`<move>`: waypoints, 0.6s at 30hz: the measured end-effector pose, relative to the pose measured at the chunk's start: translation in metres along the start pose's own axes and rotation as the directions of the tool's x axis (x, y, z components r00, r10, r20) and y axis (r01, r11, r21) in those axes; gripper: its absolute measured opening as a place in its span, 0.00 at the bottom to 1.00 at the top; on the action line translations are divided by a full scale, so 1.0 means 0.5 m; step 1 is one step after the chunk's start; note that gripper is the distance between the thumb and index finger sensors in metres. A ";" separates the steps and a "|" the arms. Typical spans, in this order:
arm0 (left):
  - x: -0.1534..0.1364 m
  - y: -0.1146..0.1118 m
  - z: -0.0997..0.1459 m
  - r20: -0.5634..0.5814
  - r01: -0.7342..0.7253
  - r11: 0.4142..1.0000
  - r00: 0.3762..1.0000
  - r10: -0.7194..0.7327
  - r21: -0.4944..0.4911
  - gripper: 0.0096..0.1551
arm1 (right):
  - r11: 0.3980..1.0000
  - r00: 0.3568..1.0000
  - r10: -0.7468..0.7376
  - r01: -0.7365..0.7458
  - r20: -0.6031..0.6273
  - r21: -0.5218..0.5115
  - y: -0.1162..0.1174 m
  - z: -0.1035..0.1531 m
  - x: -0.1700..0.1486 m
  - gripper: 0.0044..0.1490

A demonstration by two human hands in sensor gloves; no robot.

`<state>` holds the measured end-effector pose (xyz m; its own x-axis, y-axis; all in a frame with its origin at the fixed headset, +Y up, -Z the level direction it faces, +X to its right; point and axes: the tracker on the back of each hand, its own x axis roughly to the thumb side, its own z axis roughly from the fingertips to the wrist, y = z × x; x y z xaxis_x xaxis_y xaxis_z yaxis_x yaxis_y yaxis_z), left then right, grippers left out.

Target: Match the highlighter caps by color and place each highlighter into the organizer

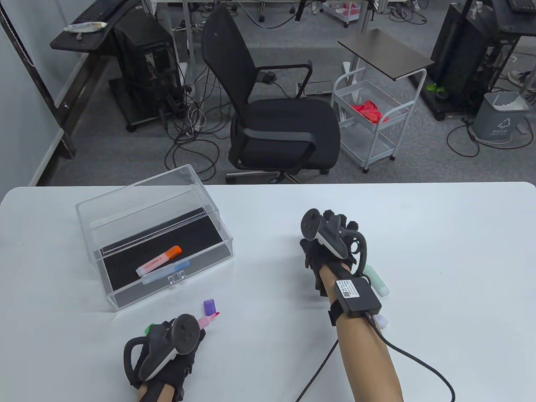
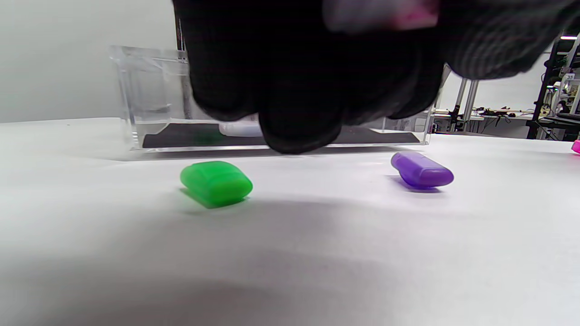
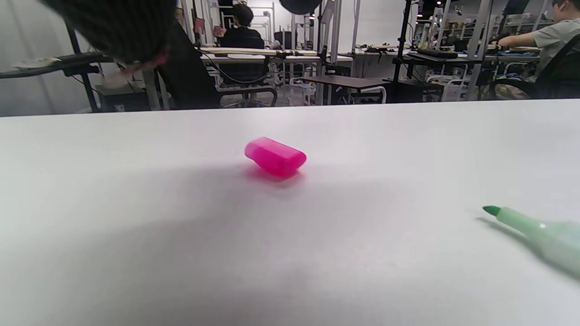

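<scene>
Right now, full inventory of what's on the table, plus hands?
Clear acrylic organizer box: 1, transparent with black liner, table's left.
Capped orange highlighter: 1, white barrel, orange cap, inside the organizer.
Capped blue highlighter: 1, pale blue, beside the orange one in the organizer.
Loose purple cap: 1, in front of the organizer.
Loose green cap: 1, by the left hand.
Loose pink cap: 1, ahead of the right hand.
Uncapped green highlighter: 1, pale green, lying by the right wrist.
Uncapped pink highlighter: 1, gripped in the left hand.
White table: 1.
Left hand: black glove, holding the pink highlighter.
Right hand: black glove, fingers hidden.
</scene>
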<state>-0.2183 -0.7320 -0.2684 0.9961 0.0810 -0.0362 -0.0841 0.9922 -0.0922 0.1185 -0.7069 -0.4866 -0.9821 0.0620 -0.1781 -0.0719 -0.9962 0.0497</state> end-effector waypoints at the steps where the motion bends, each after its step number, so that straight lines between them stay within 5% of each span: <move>1: 0.000 0.001 0.000 -0.001 0.000 1.000 1.000 0.000 0.001 0.31 | 1.000 1.000 0.002 -0.002 -0.013 0.011 0.006 -0.009 -0.003 0.50; 18: 0.003 0.004 0.000 -0.012 0.026 1.000 1.000 -0.026 0.009 0.31 | 0.986 0.986 0.061 -0.035 -0.153 0.163 0.104 -0.129 -0.027 0.48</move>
<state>-0.2168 -0.7296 -0.2685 0.9975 0.0539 -0.0460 -0.0576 0.9948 -0.0838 0.1392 -0.7633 -0.5450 -0.9463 -0.0086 -0.3231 -0.0646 -0.9744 0.2151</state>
